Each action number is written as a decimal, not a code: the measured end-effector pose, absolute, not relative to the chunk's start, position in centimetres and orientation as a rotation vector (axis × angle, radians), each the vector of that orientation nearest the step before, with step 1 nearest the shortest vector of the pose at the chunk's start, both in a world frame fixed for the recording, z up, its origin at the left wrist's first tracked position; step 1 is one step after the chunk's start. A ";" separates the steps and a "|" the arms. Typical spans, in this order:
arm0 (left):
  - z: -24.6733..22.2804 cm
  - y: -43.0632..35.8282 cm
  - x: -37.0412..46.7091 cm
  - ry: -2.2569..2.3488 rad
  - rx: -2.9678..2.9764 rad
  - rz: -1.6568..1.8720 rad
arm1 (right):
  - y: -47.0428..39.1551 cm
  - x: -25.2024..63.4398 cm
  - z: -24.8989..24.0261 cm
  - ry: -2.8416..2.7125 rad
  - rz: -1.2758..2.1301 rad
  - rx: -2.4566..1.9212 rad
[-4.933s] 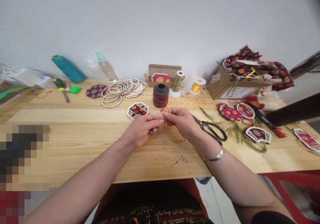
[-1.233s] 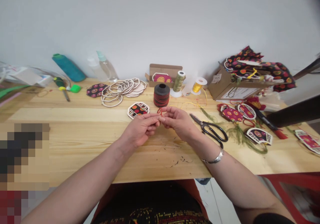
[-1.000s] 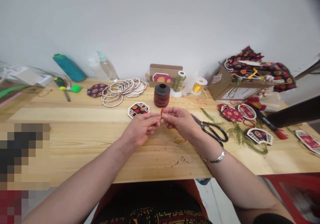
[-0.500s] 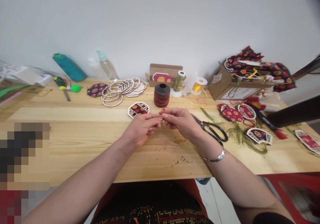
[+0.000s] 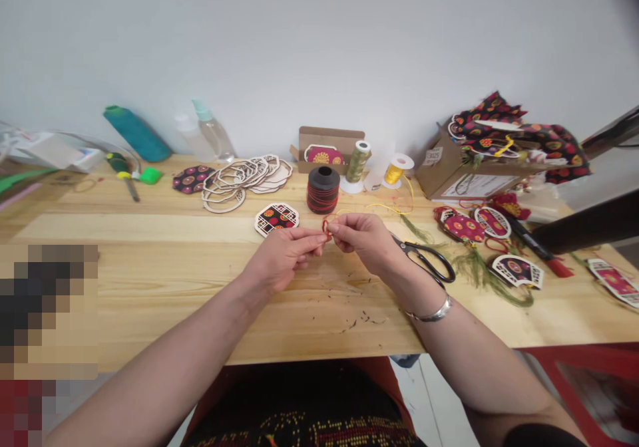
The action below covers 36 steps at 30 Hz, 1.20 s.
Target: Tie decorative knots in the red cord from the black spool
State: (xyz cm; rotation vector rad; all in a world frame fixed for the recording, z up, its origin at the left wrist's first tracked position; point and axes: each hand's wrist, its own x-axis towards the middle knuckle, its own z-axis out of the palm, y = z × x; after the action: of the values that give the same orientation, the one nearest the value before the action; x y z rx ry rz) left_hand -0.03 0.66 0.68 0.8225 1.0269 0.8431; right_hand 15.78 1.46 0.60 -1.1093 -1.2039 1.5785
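A short loop of red cord [image 5: 326, 226] is pinched between the fingertips of my left hand [image 5: 287, 251] and my right hand [image 5: 367, 237], above the wooden table. Both hands are closed, their tips nearly meeting. Just behind them stands a dark spool of red and black cord [image 5: 323, 194]. Close to my left hand lies an octagonal patterned piece with a pale cut-out frame [image 5: 277, 218]. Black-handled scissors [image 5: 430, 261] rest beside my right wrist, partly hidden by it.
Pale cut-out frames [image 5: 247, 177] are piled at the back left. Green thread [image 5: 358, 164] and yellow thread [image 5: 397, 171] stand by the wall. At right are a cardboard box [image 5: 444, 167] topped with patterned fabric, and tasselled ornaments [image 5: 464, 226]. Dark thread scraps [image 5: 357, 320] lie near the front.
My right hand has drawn slightly away to the right from my left. More of the red cord loop now shows between the fingertips.
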 end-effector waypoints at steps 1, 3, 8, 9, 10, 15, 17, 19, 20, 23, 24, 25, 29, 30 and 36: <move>0.7 0.7 0.0 1.023 0.826 0.842 | 1.4 15.8 0.6 -1.202 1.597 -1.108; 0.7 0.7 -0.1 1.017 0.828 0.839 | 1.4 15.8 0.6 -1.185 1.636 -1.104; 0.8 0.6 0.0 1.029 0.825 0.855 | 1.3 16.0 0.8 -1.245 1.648 -1.099; 0.8 0.6 0.0 1.029 0.828 0.857 | 1.3 16.0 0.8 -1.272 1.635 -1.097; 0.9 0.6 0.0 1.026 0.832 0.856 | 1.3 16.0 0.7 -1.291 1.618 -1.097; 0.9 0.6 -0.1 1.034 0.826 0.847 | 1.5 15.9 0.1 -1.323 1.480 -1.098; 0.9 0.6 -0.1 1.039 0.820 0.852 | 1.5 15.8 0.0 -1.361 1.410 -1.120; 0.8 0.6 0.0 1.041 0.819 0.851 | 1.4 15.8 0.1 -1.411 1.331 -1.172; 0.8 0.6 0.0 1.041 0.822 0.849 | 1.4 15.7 0.2 -1.439 1.291 -1.203; 0.7 0.5 0.0 1.049 0.830 0.852 | 1.2 15.6 0.5 -1.524 1.196 -1.263; 0.6 0.5 0.0 1.051 0.833 0.857 | 1.2 15.6 0.6 -1.549 1.172 -1.275; 0.6 0.5 -0.1 1.056 0.833 0.866 | 1.2 15.5 0.6 -1.571 1.149 -1.287; 0.5 0.5 -0.2 1.075 0.839 0.867 | 1.2 15.5 0.5 -1.623 1.046 -1.329; 0.6 0.6 -0.2 1.087 0.842 0.866 | 1.2 15.6 0.4 -1.628 1.025 -1.335; 0.6 0.7 -0.2 1.102 0.831 0.915 | 1.1 15.6 0.5 -1.667 0.947 -1.372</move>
State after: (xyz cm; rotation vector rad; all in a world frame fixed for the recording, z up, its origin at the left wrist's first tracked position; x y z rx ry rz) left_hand -0.25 0.74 0.59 0.8307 1.1022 0.9151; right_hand 15.62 1.13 0.49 -1.3718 -1.6670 0.9473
